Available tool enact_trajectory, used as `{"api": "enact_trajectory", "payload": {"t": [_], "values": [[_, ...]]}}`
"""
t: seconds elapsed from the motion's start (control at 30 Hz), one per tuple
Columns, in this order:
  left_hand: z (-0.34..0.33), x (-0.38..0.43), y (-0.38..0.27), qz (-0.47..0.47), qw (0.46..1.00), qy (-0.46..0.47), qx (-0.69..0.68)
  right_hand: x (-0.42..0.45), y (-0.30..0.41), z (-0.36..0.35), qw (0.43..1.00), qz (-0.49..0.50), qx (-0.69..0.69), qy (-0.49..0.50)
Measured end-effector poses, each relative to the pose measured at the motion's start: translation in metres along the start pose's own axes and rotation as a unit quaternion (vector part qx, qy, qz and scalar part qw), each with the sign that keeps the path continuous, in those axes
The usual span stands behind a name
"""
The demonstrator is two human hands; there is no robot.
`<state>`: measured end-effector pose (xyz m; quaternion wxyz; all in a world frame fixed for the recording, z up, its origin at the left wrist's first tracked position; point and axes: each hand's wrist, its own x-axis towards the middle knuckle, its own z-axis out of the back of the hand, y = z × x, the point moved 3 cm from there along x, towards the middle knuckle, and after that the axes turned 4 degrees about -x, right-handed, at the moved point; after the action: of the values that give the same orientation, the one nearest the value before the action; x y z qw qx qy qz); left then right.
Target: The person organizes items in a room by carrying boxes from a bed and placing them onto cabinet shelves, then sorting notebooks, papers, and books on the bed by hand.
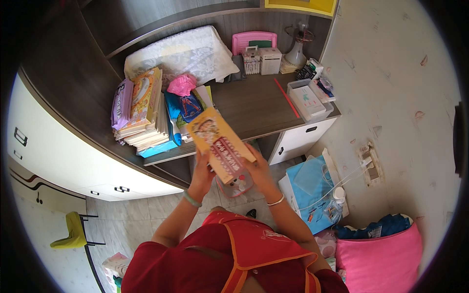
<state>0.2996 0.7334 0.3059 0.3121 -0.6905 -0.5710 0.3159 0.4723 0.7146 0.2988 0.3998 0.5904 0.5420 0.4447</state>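
Observation:
Between both hands, in front of the desk's edge, a yellow box or thick book (220,146) with a picture and a dark red printed panel is held tilted. My left hand (202,172) grips its lower left side; a green bangle is on that wrist. My right hand (259,170) grips its right edge, with a light metal bangle on the wrist. Beyond it on the desk (245,102) stands a stack of books and papers (150,133), with a purple pouch (122,104) at its left. A pink crumpled item (182,85) lies on a blue case (190,106).
A lace-covered object (179,55) leans at the back. A red stick (286,97) and a clear plastic bin (311,106) holding a white box lie at the right. White cables (340,183) hang over a blue-topped box (311,190). A yellow-green chair (71,230) stands at lower left.

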Motion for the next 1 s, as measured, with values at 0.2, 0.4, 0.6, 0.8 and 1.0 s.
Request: {"api": "enact_trajectory", "payload": {"t": [0.2,0.4,0.6,0.8,1.0], "values": [[-0.023,0.042,0.057,0.15,0.987,-0.002,0.06,0.005,-0.018,0.063,0.99,-0.105,-0.012,-0.097],[-0.018,0.063,0.094,0.198,0.978,0.009,0.065,0.008,-0.034,0.091,0.985,-0.116,-0.026,-0.122],[-0.01,0.06,0.106,0.189,0.981,0.009,0.031,0.007,-0.044,0.1,0.987,-0.12,-0.058,-0.091],[-0.015,0.056,0.11,0.173,0.984,0.006,0.026,-0.001,-0.038,0.098,0.988,-0.11,-0.063,-0.087],[-0.026,0.056,0.103,0.189,0.98,0.027,0.052,-0.004,-0.04,0.1,0.984,-0.104,-0.087,-0.112]]}}
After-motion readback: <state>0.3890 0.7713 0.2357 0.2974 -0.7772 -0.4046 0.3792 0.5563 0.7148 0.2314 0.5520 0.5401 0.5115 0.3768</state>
